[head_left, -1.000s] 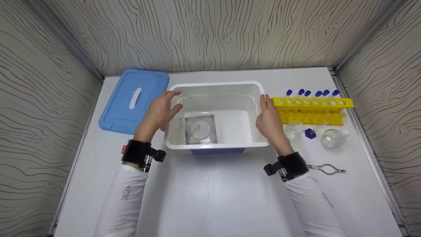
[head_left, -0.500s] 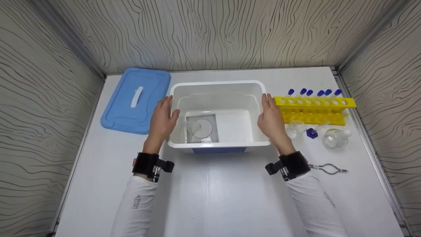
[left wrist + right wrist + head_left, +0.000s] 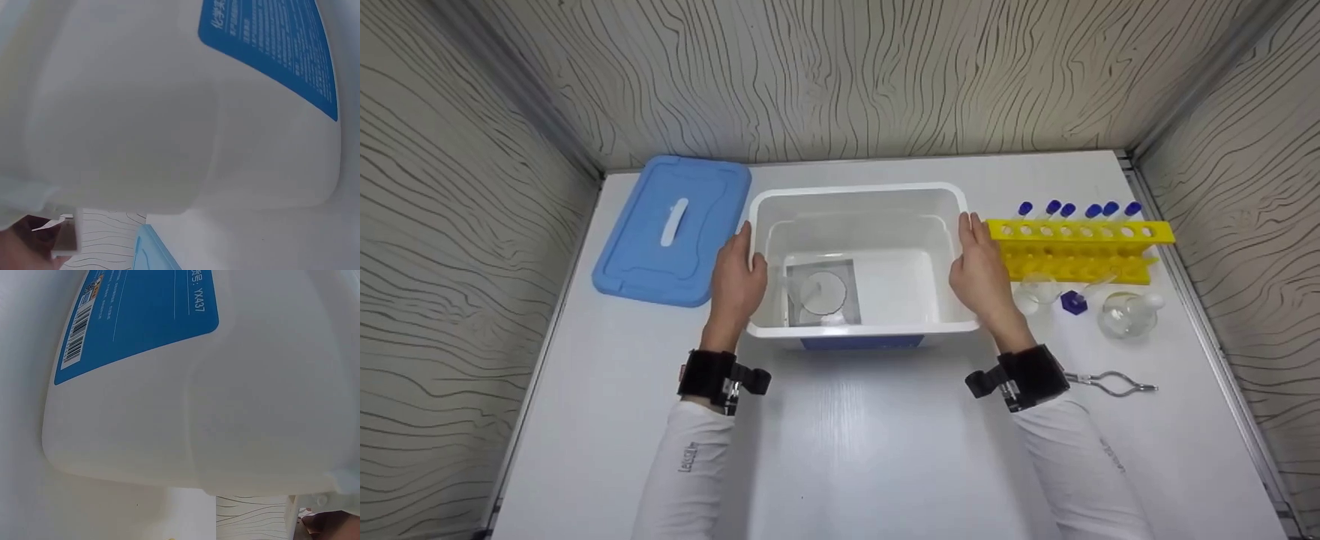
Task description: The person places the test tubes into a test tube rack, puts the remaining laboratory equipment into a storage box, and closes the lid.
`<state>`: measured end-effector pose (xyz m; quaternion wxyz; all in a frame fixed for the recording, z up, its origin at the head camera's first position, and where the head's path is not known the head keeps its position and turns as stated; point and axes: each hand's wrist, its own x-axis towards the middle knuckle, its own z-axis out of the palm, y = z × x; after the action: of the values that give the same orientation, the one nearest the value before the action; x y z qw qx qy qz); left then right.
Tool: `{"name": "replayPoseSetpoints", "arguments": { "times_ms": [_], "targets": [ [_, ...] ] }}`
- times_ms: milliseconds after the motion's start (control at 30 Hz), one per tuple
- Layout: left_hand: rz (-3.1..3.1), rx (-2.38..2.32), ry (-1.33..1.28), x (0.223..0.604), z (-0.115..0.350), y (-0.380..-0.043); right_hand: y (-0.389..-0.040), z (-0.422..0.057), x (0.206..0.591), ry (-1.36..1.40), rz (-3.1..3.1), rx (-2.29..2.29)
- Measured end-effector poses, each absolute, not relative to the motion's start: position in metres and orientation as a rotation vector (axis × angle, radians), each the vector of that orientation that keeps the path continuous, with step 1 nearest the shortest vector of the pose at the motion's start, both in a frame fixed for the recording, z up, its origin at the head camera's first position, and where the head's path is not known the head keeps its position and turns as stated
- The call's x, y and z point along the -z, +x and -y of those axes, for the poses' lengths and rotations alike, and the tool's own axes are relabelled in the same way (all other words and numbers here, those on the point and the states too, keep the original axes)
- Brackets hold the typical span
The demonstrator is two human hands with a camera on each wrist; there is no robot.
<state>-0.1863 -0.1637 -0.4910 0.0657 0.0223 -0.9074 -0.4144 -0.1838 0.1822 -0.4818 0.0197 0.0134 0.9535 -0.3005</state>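
A white plastic storage bin stands in the middle of the table, its top off. My left hand grips its left side, thumb near the rim and fingers along the outside. On the opposite side my right hand holds the bin the same way. Inside, at the left, lies a grey square wire gauze with a white round centre and something clear over it. The left wrist view shows the bin's wall with a blue label and fingers at a side latch. In the right wrist view, the bin's wall nearly fills the picture.
A blue lid with a white handle lies at the back left. At right stand a yellow test tube rack with several blue-capped tubes, a clear round glass vessel, a purple hexagonal base and metal tongs.
My left hand has come down from over the bin's left rim to its outer left side and taken hold there. The right hand stays at the right side.
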Motion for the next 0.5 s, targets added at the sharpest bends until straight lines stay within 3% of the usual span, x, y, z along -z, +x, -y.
{"name": "replayPoseSetpoints", "arguments": {
  "times_ms": [500],
  "targets": [
    [2.758, 1.167, 0.079, 0.491, 0.162, -0.186, -0.176, -0.206, 0.478, 0.018, -2.844, 1.385]
  ]
}}
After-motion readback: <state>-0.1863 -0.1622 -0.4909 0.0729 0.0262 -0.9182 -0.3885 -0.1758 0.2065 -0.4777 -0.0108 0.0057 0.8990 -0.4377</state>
